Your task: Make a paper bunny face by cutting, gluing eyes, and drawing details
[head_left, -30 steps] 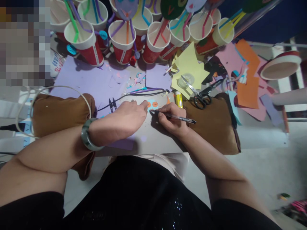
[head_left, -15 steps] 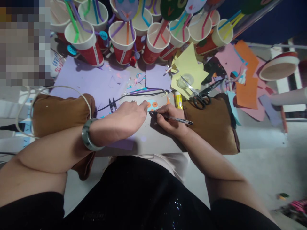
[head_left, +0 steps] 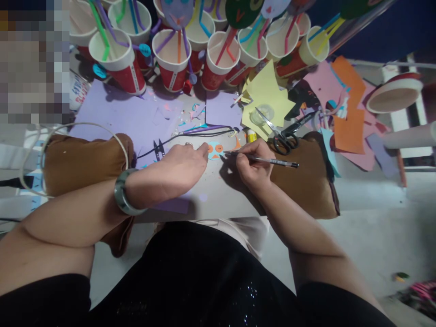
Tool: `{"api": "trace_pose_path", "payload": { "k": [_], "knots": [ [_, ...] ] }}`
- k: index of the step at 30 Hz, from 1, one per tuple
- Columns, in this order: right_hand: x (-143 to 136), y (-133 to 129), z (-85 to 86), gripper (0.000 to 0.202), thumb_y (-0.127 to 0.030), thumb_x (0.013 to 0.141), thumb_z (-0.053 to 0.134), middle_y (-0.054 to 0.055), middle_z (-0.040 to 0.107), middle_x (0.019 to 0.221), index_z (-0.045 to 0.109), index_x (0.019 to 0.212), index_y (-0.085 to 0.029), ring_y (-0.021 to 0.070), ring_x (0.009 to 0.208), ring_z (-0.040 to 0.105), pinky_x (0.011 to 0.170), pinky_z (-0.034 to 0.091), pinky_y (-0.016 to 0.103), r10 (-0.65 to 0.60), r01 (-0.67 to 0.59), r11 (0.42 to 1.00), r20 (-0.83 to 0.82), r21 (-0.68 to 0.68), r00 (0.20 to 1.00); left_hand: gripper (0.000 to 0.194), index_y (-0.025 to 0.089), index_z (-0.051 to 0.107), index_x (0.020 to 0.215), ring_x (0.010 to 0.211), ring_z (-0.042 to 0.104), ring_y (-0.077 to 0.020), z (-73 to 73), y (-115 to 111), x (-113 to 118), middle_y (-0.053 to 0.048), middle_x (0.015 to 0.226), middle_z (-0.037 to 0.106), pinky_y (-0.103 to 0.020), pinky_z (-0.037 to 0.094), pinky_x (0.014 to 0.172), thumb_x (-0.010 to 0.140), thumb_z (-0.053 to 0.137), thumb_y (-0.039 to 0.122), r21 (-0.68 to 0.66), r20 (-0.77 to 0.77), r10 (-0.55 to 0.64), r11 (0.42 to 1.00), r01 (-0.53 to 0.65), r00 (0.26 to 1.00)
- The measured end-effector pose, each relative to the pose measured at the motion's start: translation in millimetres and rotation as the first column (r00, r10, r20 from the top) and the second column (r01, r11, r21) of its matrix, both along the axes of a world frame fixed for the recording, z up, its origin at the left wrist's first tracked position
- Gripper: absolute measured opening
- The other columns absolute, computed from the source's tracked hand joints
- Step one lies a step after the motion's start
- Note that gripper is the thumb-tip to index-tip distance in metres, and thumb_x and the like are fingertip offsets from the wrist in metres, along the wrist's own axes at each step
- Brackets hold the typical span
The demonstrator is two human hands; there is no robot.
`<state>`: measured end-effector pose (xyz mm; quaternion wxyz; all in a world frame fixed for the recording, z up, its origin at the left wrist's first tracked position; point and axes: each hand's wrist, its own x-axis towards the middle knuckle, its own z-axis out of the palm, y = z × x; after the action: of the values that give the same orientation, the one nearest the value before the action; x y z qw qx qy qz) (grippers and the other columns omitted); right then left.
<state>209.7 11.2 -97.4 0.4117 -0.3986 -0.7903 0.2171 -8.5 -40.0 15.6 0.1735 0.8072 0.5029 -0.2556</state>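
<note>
A small light blue paper face (head_left: 215, 156) with two orange round eyes and an orange triangle lies on the table. My left hand (head_left: 185, 165) rests at its left edge, fingers stretched out and pressing down on it. A black pen (head_left: 272, 160) is held in my right hand (head_left: 255, 164), pinched between thumb and fingers. Its tip points left, at the right edge of the face. An orange paper scrap (head_left: 236, 144) lies just above the pen tip. The left fingertips partly cover the face.
Red and white paper cups (head_left: 172, 68) holding coloured straws line the back. Black scissors (head_left: 282, 138), a yellow glue stick (head_left: 251, 135) and yellow paper (head_left: 269, 95) lie right. Thread snips (head_left: 159, 149) lie beside my left hand. Brown cushions (head_left: 303, 181) flank the work area.
My right hand has moved right with the pen, and the pen tip has shifted from below the face to its right edge. More of the face shows. My left hand stays in place.
</note>
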Motion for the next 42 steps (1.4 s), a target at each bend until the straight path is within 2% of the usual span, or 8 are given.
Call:
{"api": "trace_pose_path", "payload": {
  "k": [5, 10, 19, 27, 33, 42],
  "knots": [
    [0.5, 0.3, 0.2, 0.012, -0.025, 0.089, 0.067, 0.001, 0.064, 0.07, 0.058, 0.081, -0.026, 0.0197, 0.061, 0.063, 0.061, 0.058, 0.039, -0.001, -0.001, 0.999, -0.042, -0.049, 0.999, 0.057, 0.012, 0.064, 0.146, 0.109, 0.07, -0.0262, -1.1, 0.0, -0.3, -0.018, 0.159, 0.053, -0.036, 0.055, 0.079, 0.103, 0.029, 0.001, 0.007, 0.014, 0.017, 1.0, -0.017, 1.0],
    [-0.9, 0.0, 3.2, 0.009, -0.026, 0.085, 0.066, 0.0, 0.06, 0.067, 0.059, 0.079, -0.027, 0.0205, 0.062, 0.059, 0.061, 0.059, 0.041, -0.016, 0.016, 0.999, 0.004, -0.037, 1.0, 0.055, 0.013, 0.066, 0.142, 0.111, 0.071, -0.0275, 0.6, 0.5, 0.3, -0.019, 0.159, 0.054, -0.037, 0.055, 0.082, 0.102, 0.031, 0.0, -0.007, 0.022, 0.03, 1.0, -0.03, 0.999],
    [-9.0, -1.8, 11.9, 0.014, -0.019, 0.083, 0.062, -0.003, 0.057, 0.063, 0.052, 0.076, -0.027, 0.0151, 0.052, 0.05, 0.052, 0.048, 0.032, 0.009, -0.009, 0.999, 0.021, -0.035, 1.0, 0.058, 0.014, 0.063, 0.148, 0.109, 0.071, -0.0272, -1.4, -0.3, -1.3, -0.02, 0.156, 0.056, -0.039, 0.055, 0.086, 0.102, 0.031, 0.002, -0.003, 0.044, 0.051, 0.999, -0.05, 0.998],
    [-10.4, -2.0, 10.0, 0.013, -0.02, 0.083, 0.063, -0.002, 0.062, 0.061, 0.055, 0.076, -0.027, 0.0163, 0.051, 0.053, 0.05, 0.048, 0.033, 0.027, -0.026, 1.0, 0.074, -0.018, 0.997, 0.058, 0.012, 0.063, 0.147, 0.11, 0.072, -0.0268, -4.2, -0.2, -1.7, -0.02, 0.159, 0.054, -0.038, 0.057, 0.083, 0.102, 0.028, 0.001, 0.014, 0.034, 0.033, 0.999, -0.034, 0.999],
    [-9.5, -2.2, 11.4, 0.011, -0.022, 0.083, 0.063, -0.003, 0.063, 0.063, 0.055, 0.077, -0.027, 0.0168, 0.052, 0.056, 0.052, 0.049, 0.033, 0.049, -0.049, 0.999, 0.047, -0.003, 0.998, 0.059, 0.011, 0.064, 0.147, 0.106, 0.073, -0.0268, -2.2, -0.2, -1.7, -0.02, 0.158, 0.055, -0.039, 0.057, 0.082, 0.101, 0.029, 0.0, 0.009, 0.037, 0.021, 1.0, -0.021, 0.999],
    [-10.2, -4.9, 14.8, 0.01, -0.027, 0.087, 0.062, -0.003, 0.065, 0.064, 0.057, 0.078, -0.027, 0.0155, 0.053, 0.059, 0.052, 0.048, 0.031, 0.153, -0.152, 0.988, 0.077, -0.022, 0.985, 0.057, 0.012, 0.064, 0.146, 0.102, 0.073, -0.0257, -3.7, -0.6, -1.9, -0.02, 0.155, 0.056, -0.039, 0.057, 0.081, 0.101, 0.031, 0.001, 0.01, 0.031, 0.024, 1.0, -0.024, 0.999]
  ]
}}
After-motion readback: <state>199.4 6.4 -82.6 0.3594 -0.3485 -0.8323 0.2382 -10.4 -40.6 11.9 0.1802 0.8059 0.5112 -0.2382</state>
